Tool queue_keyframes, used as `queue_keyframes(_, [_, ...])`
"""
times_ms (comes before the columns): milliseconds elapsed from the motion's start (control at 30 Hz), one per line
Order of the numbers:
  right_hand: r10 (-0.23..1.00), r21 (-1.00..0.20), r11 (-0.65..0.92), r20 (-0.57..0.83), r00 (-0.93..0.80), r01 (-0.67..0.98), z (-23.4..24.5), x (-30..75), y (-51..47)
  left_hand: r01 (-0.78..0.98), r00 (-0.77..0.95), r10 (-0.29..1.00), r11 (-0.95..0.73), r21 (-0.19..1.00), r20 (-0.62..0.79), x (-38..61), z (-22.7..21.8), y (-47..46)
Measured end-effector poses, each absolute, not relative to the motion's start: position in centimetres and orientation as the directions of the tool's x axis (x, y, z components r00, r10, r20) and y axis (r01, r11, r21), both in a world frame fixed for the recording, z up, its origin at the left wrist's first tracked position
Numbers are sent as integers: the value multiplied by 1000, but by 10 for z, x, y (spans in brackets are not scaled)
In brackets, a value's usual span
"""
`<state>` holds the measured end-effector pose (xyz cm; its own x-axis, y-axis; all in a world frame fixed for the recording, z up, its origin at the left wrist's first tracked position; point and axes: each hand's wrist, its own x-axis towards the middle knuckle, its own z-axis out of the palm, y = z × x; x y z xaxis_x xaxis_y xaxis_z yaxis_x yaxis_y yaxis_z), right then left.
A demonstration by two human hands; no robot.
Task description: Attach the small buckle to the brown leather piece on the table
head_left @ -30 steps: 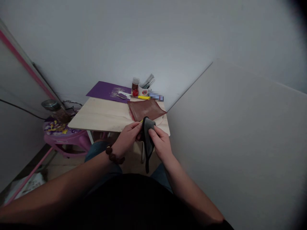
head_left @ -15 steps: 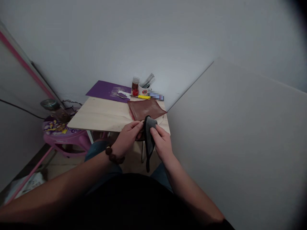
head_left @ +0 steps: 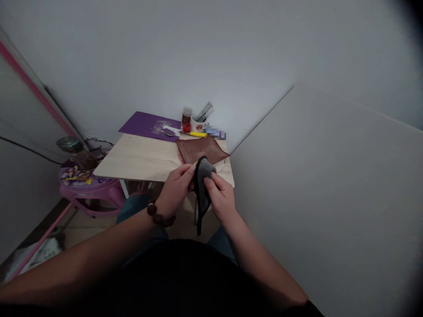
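Note:
A dark grey cloth hangs between both hands just in front of the small wooden table. My right hand pinches the cloth's upper part with closed fingers. My left hand, a bead bracelet on its wrist, is closed against the cloth's left side; whatever it holds under the cloth is hidden. A brown leather sheet lies on the table right behind the hands.
At the table's back lie a purple mat, a white mug with tools, a red-lidded jar and a yellow marker. A pink plastic stool stands left. A white panel rises on the right.
Both hands and the cloth have shifted slightly up and toward the table; the cloth's hanging end has risen a little.

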<state>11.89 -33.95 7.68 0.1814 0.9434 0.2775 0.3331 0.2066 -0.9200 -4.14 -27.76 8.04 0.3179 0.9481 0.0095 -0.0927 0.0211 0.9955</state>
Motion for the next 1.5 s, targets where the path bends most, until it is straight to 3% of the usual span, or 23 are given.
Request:
queue_keyframes(267, [930,-906,249,323,177,343,79,119,-339,-61,441,897,2,998,25,-38,86,-286])
queue_keyframes(467, [932,-922,235,303,198,306,77,120,-343,-77,349,937,-5,997,32,-43,96,-283])
queue_keyframes(600, [929,-955,212,262,261,206,72,121,-347,-100,343,936,-41,994,73,-49,102,-275])
queue_keyframes(900, [892,-964,214,129,433,-155,77,124,-338,-355,588,806,182,917,68,-48,108,-274])
queue_keyframes(1333, [956,-983,76,24,291,-167,97,123,-341,-294,575,816,145,945,53,-47,102,-277])
queue_keyframes(1500, [956,-987,102,64,287,-122,98,122,-340,-294,588,806,142,945,62,-47,103,-274])
